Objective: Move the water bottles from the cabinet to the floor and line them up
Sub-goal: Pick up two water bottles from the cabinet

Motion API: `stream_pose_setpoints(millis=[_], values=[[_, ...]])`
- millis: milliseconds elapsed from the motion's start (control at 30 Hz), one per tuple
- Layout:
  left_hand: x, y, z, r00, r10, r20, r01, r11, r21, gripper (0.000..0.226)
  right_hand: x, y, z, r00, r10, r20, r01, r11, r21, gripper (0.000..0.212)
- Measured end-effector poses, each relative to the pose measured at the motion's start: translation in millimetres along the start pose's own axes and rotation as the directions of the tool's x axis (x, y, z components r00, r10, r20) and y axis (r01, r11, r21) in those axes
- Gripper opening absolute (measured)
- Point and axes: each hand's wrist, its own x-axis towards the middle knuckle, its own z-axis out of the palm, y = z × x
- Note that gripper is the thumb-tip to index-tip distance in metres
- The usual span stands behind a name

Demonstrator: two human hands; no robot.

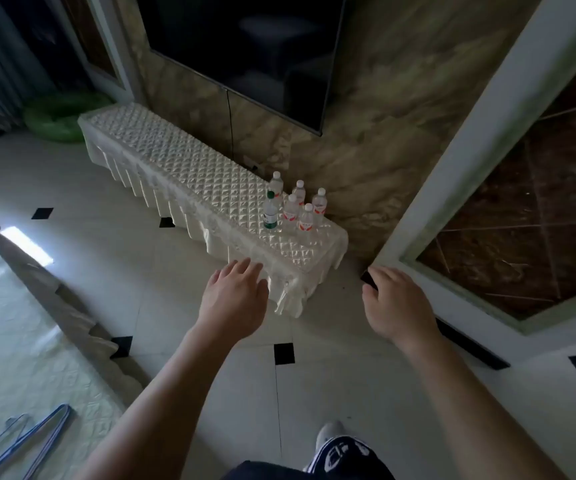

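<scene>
Both hands, left hand (234, 299) and right hand (397, 306), are being held open and empty, ready for the water bottles (293, 207) clustered at twelve o'clock on the cabinet (189, 168).

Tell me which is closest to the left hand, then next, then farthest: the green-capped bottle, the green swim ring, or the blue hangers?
From the left hand:
1. Green-capped clear plastic bottle, upright on the cloth-covered cabinet just beyond the fingers.
2. Blue wire hangers, down at the lower left.
3. Green inflatable swim ring, far off by the cabinet's other end.

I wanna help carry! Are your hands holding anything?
Left hand: open, empty.
Right hand: open, empty.
Water bottles: on the cabinet.
</scene>
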Motion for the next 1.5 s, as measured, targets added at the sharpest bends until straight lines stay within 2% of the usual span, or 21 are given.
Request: stream_pose_setpoints(millis=[267, 600, 900, 1200, 1500], values=[[57, 6, 13, 0.999, -0.049, 0.018, 0.048, 0.998, 0.044, 0.042, 64, 16, 2, 0.999, -0.034, 0.033, 0.033, 0.999, 0.035, 0.049], [155, 52, 39, 0.988, -0.138, 0.075, 0.132, 0.988, 0.085, 0.047, 166, 67, -9, 0.992, -0.101, 0.08, 0.1, 0.995, 0.023, 0.046], [204, 70, 43, 0.978, -0.195, 0.071, 0.186, 0.975, 0.121, 0.047, 230, 90, -18, 0.984, -0.147, 0.097, 0.142, 0.988, 0.058, 0.048], [257, 57, 44, 0.981, -0.186, 0.05, 0.181, 0.98, 0.079, 0.043, 279, 81, -17, 0.986, -0.131, 0.103, 0.124, 0.99, 0.073, 0.048], [342, 1, 49, 0.988, -0.14, 0.068, 0.137, 0.99, 0.044, 0.042, 355, 42, -1, 0.99, -0.069, 0.122, 0.062, 0.996, 0.06, 0.045]])
